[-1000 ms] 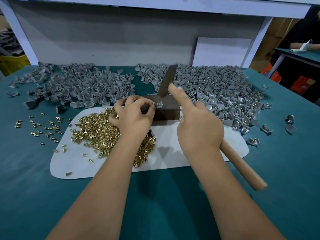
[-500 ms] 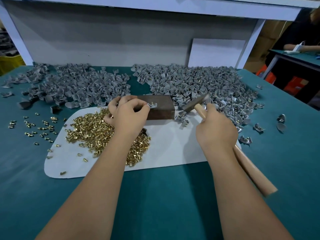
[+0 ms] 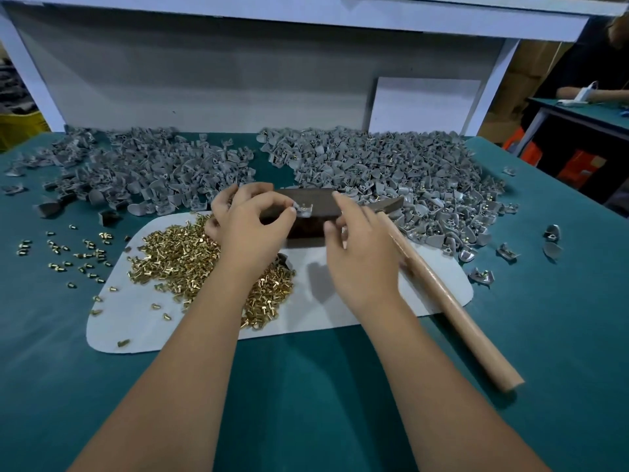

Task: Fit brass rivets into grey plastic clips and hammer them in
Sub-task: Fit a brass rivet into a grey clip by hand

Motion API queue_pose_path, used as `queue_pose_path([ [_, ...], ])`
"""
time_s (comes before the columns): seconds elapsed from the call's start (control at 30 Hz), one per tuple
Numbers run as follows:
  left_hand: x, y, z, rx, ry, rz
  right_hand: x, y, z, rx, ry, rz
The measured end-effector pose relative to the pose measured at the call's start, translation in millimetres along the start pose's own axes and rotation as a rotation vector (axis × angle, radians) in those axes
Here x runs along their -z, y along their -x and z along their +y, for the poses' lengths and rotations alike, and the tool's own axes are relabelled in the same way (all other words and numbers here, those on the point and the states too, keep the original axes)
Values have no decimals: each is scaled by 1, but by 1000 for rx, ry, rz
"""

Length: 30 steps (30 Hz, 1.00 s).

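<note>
My left hand [image 3: 250, 223] pinches a small grey clip [image 3: 303, 210] on top of a dark metal block [image 3: 308, 212]. My right hand [image 3: 360, 247] hovers open just right of the block, fingers spread, index finger pointing toward the clip. A hammer lies beside it, its wooden handle [image 3: 446, 298] slanting toward me and its dark head [image 3: 388, 204] resting against the right clip pile. Brass rivets [image 3: 177, 257] are heaped on a white mat [image 3: 340, 308] under my left wrist.
Two big heaps of grey clips fill the back of the green table, the left heap [image 3: 136, 168] and the right heap [image 3: 391, 168]. Loose rivets [image 3: 64, 250] are scattered left of the mat. Several stray clips [image 3: 507, 250] lie at right. A white board stands behind.
My right hand brought the hammer down from over the block, laid it on the table at right, let go of it and moved back toward the clip. My left hand kept holding the clip.
</note>
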State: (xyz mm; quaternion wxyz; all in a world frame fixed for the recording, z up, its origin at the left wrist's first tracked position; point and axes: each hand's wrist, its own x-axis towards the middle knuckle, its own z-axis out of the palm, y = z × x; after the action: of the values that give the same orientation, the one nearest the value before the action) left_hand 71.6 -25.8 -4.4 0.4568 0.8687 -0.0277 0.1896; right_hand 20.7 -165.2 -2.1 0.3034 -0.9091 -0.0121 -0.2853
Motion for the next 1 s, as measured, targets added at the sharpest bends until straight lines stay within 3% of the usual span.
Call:
queue_pose_path([
  [0.23,9,3,1,-170,-24,-160,-8,-2,-7,-139,-269,-94],
  [0.33,9,3,1,-116,43,-117,1,-18,-2,-262,-188,-122],
  [0.5,11,-3,0,21,266,23,23,-100,13,-365,-216,107],
  [0.6,14,-7,-1,87,394,42,8,-109,18,-409,-79,139],
  [0.8,16,-9,-3,148,506,69,-35,-50,-1,-128,41,178],
  [1.0,23,-12,-11,42,378,159,-39,-22,-33,291,-24,89],
])
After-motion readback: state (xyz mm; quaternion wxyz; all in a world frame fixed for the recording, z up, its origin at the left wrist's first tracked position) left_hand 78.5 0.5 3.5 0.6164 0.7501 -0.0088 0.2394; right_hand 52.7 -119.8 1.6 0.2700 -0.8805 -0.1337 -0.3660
